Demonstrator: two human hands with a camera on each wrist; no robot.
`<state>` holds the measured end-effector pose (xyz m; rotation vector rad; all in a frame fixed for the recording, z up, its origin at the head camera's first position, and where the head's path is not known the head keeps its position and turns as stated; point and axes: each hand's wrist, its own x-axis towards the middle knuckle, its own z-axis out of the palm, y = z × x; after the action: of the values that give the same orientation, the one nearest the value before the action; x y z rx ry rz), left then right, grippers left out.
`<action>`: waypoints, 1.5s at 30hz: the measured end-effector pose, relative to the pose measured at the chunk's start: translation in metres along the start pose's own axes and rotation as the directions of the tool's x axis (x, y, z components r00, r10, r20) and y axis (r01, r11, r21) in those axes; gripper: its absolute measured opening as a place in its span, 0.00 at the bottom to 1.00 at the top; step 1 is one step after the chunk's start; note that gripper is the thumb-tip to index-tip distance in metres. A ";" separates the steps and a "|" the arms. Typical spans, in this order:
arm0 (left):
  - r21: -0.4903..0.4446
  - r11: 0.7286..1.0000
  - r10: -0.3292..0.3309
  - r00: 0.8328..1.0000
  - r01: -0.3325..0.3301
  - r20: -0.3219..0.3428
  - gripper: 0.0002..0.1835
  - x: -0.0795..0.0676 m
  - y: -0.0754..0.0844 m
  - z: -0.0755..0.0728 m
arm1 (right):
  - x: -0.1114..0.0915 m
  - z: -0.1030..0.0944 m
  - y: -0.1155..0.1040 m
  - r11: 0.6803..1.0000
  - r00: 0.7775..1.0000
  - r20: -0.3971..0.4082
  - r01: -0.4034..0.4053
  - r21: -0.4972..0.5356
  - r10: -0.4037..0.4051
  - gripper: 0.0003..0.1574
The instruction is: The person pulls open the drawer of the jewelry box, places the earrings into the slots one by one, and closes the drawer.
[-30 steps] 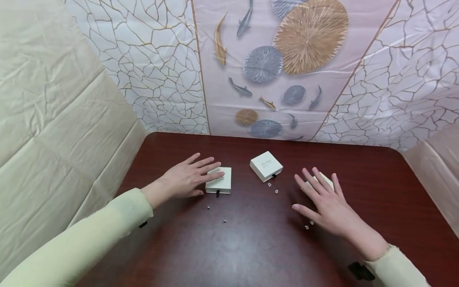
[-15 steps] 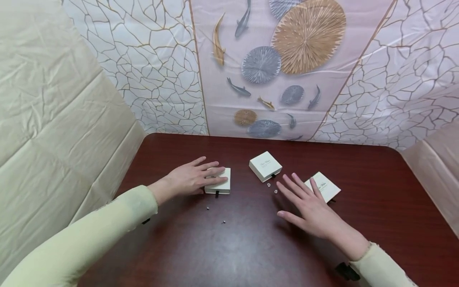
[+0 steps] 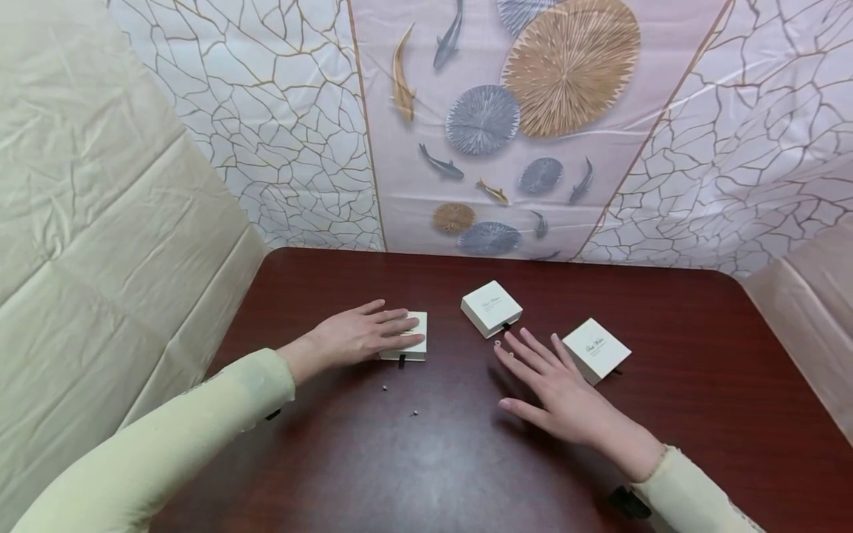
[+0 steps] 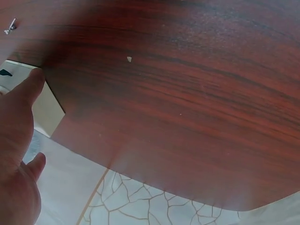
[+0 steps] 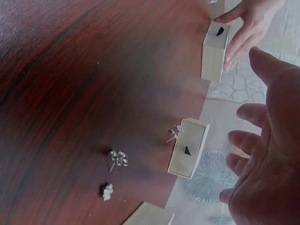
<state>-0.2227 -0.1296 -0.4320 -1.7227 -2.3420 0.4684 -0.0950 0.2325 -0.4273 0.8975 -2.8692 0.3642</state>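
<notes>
Left grip (image 3: 349, 337): fingers extended, laid over the left box; not curled round it.
Left box (image 3: 415, 354): on the counter (image 3: 433, 474), closed; cream, square, black tab in front, lid mostly covered.
Left studs (image 3: 384, 388): two, small and silvery, loose before that box.
Middle box (image 3: 492, 305): closed, set askew; cream, fine dark script on lid.
Middle earrings (image 5: 174, 134): a pair, pale, pinned, loose just before the middle box.
Right grip (image 3: 556, 392): fingers spread, holding nothing; contact with the middle earrings could not be told.
Right earrings (image 5: 118, 158): clustered, flower-like, loose on the counter.
Right box (image 3: 596, 349): closed, matching, turned cornerwise.
Stage, as judged: earrings already out, none boxed; no drawer stood drawn; box contents unknown.
</notes>
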 end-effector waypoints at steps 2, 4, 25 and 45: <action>0.000 1.000 -0.003 1.000 0.003 0.000 0.37 -0.001 0.000 0.001 | 0.001 0.001 -0.001 1.000 1.000 0.007 0.003 0.004 -0.003 0.46; 0.003 1.000 -0.007 1.000 0.007 0.005 0.38 -0.001 0.001 0.001 | 0.002 0.002 -0.001 1.000 1.000 0.015 0.006 0.003 -0.007 0.47; -0.134 0.952 -0.271 0.961 0.275 0.045 0.39 -0.008 0.026 -0.002 | 0.018 0.012 -0.004 0.997 0.997 0.024 0.072 0.009 -0.073 0.46; -0.119 0.814 -0.566 0.823 0.568 0.053 0.37 0.009 0.061 -0.007 | 0.046 0.018 -0.019 0.989 0.987 0.075 0.139 0.054 -0.143 0.44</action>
<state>-0.1693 -0.1034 -0.4483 -0.9594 -2.7780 0.2206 -0.1229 0.1877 -0.4328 1.1411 -2.8564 0.3935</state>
